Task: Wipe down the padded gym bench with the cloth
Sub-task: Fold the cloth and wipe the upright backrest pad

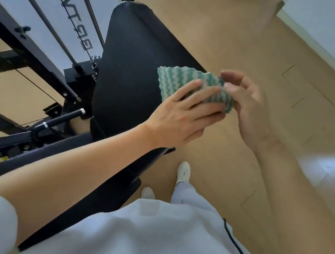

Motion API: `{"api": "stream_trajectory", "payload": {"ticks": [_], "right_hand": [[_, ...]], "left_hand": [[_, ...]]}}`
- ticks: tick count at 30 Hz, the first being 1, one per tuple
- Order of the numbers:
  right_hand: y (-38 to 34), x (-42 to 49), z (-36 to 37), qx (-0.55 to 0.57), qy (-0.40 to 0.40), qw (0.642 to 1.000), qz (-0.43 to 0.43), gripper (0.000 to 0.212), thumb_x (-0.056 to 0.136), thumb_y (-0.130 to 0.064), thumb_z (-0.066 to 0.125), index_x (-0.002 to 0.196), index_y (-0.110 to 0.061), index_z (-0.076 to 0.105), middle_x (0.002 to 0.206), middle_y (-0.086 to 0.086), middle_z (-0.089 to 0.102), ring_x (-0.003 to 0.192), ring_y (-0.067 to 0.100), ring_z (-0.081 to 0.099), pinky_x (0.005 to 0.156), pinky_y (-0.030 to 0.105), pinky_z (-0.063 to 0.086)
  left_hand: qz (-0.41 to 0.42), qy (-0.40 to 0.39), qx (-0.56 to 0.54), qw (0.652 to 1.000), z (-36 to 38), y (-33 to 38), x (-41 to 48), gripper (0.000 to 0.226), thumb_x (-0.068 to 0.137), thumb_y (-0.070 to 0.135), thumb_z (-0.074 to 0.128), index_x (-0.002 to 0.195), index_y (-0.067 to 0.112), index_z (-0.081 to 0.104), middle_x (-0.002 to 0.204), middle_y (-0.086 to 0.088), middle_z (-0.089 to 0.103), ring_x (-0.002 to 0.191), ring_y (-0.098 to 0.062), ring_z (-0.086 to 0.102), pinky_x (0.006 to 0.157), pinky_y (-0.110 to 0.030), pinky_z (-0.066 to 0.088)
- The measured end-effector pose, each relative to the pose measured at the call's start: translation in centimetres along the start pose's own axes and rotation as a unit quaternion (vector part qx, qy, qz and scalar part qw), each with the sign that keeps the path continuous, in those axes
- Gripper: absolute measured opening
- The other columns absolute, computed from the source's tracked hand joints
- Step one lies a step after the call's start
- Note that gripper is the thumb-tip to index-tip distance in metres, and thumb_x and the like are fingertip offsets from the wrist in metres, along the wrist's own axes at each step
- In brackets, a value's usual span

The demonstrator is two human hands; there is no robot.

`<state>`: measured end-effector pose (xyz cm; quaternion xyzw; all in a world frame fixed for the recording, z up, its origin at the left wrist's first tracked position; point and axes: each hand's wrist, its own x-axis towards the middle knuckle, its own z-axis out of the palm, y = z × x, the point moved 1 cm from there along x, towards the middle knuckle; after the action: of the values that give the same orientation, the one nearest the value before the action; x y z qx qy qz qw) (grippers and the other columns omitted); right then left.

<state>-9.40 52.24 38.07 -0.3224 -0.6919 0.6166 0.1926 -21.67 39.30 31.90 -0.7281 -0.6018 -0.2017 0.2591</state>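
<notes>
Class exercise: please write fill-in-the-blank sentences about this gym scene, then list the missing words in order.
1. The left hand and right hand hold a ____ between them.
2. Its wavy stripes are white and ____.
3. The padded bench is coloured ____.
4. The person's shoes are ____.
Missing words: cloth, green, black, white.

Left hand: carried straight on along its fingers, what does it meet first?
Probably the right hand, just beyond the cloth that the left hand holds; depth is unclear.
</notes>
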Motion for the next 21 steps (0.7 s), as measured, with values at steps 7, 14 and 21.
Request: {"api": "stream_trajectory", "payload": {"ticks": [7, 14, 21], "right_hand": [[-3.2, 2.8, 3.9, -0.231, -0.079, 0.964, -0.099, 0.047, 0.089, -0.031, 0.068, 0.135, -0.023, 0.059, 0.132, -0.01, 0.061, 0.114, 0.006, 0.06, 0.098, 0.021, 0.048], [-5.3, 6.1, 8.9, -0.464, -0.138, 0.865, -0.135, 0.077, 0.094, -0.039, 0.065, 0.159, -0.02, 0.028, 0.153, 0.001, 0.037, 0.129, 0.023, 0.049, 0.106, 0.034, 0.041], [-6.3, 8.8, 12.0, -0.517, -0.148, 0.839, -0.083, 0.096, 0.093, -0.056, 0.061, 0.162, -0.023, 0.004, 0.158, 0.008, 0.03, 0.135, 0.034, 0.046, 0.108, 0.048, 0.043]], "left_hand": [[-0.124, -0.152, -0.095, 0.976, 2.3, 3.4, -14.4, 0.058, 0.106, 0.041, 0.042, 0.157, 0.018, 0.03, 0.156, -0.005, 0.035, 0.146, -0.048, 0.031, 0.126, -0.061, 0.017], [-0.546, -0.092, -0.319, 0.769, 0.5, -1.3, -14.0, 0.067, 0.102, 0.053, 0.016, 0.158, 0.022, -0.006, 0.165, 0.013, -0.011, 0.156, -0.011, -0.017, 0.131, -0.043, -0.006], [-0.504, -0.035, -0.224, 0.833, -0.5, -13.3, -3.3, 0.073, 0.102, 0.048, 0.012, 0.163, 0.009, 0.005, 0.173, -0.012, 0.001, 0.16, -0.03, -0.006, 0.128, -0.048, -0.013]]}}
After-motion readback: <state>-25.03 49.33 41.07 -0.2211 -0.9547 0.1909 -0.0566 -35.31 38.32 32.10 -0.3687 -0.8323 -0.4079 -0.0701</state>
